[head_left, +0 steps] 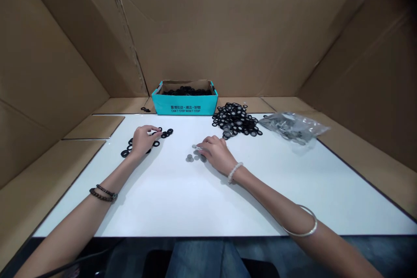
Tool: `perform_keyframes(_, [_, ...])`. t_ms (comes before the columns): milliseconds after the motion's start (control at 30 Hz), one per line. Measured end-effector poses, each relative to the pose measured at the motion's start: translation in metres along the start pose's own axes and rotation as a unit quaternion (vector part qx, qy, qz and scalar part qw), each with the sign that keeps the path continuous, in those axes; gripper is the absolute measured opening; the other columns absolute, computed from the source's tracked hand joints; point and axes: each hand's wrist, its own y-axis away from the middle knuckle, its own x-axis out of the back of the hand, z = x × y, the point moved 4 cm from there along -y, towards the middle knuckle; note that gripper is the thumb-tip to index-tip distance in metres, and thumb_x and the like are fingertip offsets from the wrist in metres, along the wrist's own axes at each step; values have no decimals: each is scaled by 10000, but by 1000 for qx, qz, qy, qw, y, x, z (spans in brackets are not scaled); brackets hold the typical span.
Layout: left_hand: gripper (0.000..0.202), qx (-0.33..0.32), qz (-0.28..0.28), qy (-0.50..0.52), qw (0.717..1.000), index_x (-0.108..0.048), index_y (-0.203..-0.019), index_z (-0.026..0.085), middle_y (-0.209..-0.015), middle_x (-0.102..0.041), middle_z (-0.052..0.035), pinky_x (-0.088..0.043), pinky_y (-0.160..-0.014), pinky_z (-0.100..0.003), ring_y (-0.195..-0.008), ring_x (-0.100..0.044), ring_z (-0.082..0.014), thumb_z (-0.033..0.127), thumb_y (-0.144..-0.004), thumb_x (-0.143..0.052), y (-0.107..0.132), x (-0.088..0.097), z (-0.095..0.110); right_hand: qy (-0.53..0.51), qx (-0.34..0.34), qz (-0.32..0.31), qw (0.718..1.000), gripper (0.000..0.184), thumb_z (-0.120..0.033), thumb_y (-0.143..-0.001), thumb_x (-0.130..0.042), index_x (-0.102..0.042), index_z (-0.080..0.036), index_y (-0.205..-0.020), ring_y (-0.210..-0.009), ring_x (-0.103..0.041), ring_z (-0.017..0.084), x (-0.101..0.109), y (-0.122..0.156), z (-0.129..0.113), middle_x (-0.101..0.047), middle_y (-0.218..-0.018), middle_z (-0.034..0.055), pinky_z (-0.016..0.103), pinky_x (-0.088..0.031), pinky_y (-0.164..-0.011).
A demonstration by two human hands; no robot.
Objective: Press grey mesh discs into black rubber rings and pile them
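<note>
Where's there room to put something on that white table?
Bare: the white table between the forearms, and right of the right forearm, below the plastic bag. Crowded: black rings around the left hand, grey discs by the right hand, ring pile beside the teal box.

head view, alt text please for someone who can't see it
A person's left hand is at scattered black rings, the right hand at small grey discs, on a white table. Behind: a turquoise box, a pile of black-rimmed discs, a clear plastic bag.
</note>
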Motion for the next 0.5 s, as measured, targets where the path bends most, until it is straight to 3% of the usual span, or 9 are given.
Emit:
perform_keyframes(100, [293, 43, 6, 83, 996, -702, -772, 171, -874, -713, -84, -429, -693, -314, -802, -586, -238, 433, -649, -652, 7, -2, 9, -36, 2, -16, 999, 198, -168, -880, -526, -685, -176, -998, -960, -542, 221, -6, -6, -4, -641, -950, 93, 338, -368, -816])
perform_keyframes(267, [416, 75, -72, 218, 970, -682, -784, 143, -761, -693, -67, -433, -585, -257, -655, -595, -169, 520, -610, -687, 28, -15, 40, -76, 8, -18, 997, 140, -90, -841, -546, -673, -135, -878, -907, -573, 184, -9, -12, -4, -636, -904, 96, 284, -415, -801])
perform_keyframes(400, [354, 113, -151, 334, 923, -673, -711, 147, -707, -668, -44, -432, -584, -242, -601, -558, -129, 462, -570, -755, 45, -24, 61, -127, -17, -2, 992, 97, -53, -779, -587, -645, -126, -808, -850, -579, 172, -7, -12, 0, -639, -873, 87, 281, -432, -769])
perform_keyframes(500, [317, 144, -194, 368, 898, -673, -735, 135, -697, -663, -46, -419, -549, -232, -573, -560, -121, 408, -599, -760, 54, -29, 65, -180, -46, 3, 983, 78, -64, -758, -599, -618, -138, -746, -725, -585, 141, -7, -10, 4, -649, -765, 51, 263, -443, -695])
